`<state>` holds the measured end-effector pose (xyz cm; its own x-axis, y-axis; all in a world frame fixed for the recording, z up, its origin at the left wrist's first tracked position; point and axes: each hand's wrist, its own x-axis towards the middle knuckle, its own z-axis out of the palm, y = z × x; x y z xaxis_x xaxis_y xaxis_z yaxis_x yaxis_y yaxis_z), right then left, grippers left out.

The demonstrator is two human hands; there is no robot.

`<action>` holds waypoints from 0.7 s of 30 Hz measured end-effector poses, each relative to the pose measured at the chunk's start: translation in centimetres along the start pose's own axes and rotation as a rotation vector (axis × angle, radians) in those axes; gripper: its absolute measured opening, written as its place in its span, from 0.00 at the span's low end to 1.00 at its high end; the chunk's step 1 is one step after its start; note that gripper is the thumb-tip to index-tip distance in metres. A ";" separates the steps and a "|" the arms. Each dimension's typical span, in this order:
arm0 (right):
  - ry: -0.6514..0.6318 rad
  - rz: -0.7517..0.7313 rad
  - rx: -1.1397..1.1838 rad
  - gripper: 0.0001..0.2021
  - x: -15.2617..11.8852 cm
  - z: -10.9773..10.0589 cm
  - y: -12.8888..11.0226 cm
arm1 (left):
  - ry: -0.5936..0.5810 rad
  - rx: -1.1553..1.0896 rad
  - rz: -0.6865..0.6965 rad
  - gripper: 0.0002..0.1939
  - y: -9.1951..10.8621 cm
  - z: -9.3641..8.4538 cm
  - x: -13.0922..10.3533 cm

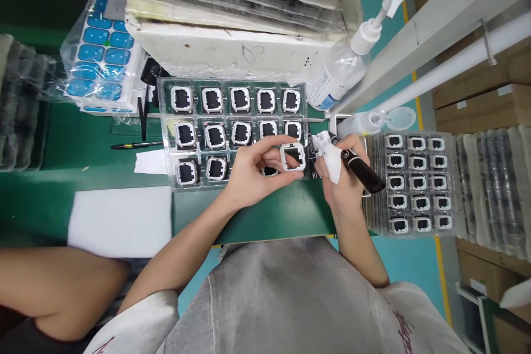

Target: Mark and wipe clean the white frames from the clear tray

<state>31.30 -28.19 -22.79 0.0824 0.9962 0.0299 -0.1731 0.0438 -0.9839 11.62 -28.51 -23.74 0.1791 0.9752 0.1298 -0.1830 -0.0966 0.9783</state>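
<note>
I see left hand fingers pinching square white frame, dark centre; right hand clenches white cloth, black pen.

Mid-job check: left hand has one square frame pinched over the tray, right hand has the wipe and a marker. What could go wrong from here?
1. The left hand holds the square frame only by its edges above the clear tray; a slip could drop it onto seated parts.
2. The right hand holds both the white wipe and the dark marker; the marker might touch the frame while wiping.
3. The pump bottle stands close behind and could be knocked.
</note>
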 end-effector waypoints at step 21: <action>-0.262 0.263 0.157 0.39 0.6 -0.3 -0.9 | -0.030 0.077 0.100 0.29 0.0 0.0 -0.3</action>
<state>31.82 -27.67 -21.93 -0.2340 0.9597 -0.1559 -0.3042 -0.2246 -0.9258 11.57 -28.80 -23.81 0.1928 0.9536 0.2311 -0.1267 -0.2094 0.9696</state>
